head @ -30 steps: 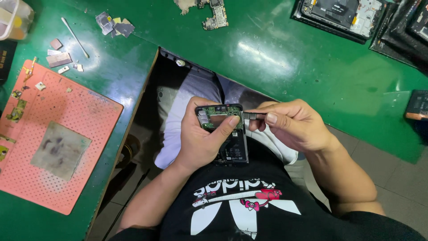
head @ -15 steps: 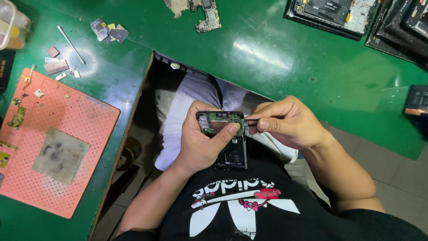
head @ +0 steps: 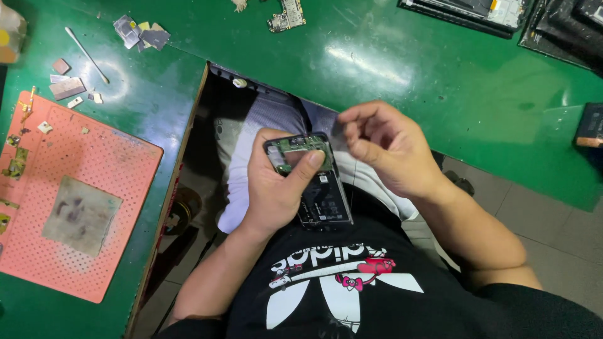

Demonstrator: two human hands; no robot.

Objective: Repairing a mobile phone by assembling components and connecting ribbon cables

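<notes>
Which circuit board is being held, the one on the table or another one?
The board inside the opened phone, gripped by the left hand over the lap. The other board lies loose on the green table, untouched.

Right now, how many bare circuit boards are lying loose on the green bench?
1: a bare circuit board lies at the top edge of the green bench, cropped by the frame. Others may lie out of view.

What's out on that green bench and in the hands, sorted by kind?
Opened phones in the left hand: 1
Loose circuit boards: 1
Pink perforated mats: 1
Thin metal probes: 1
Dark trays at the far edge: 1
Total: 5
</notes>
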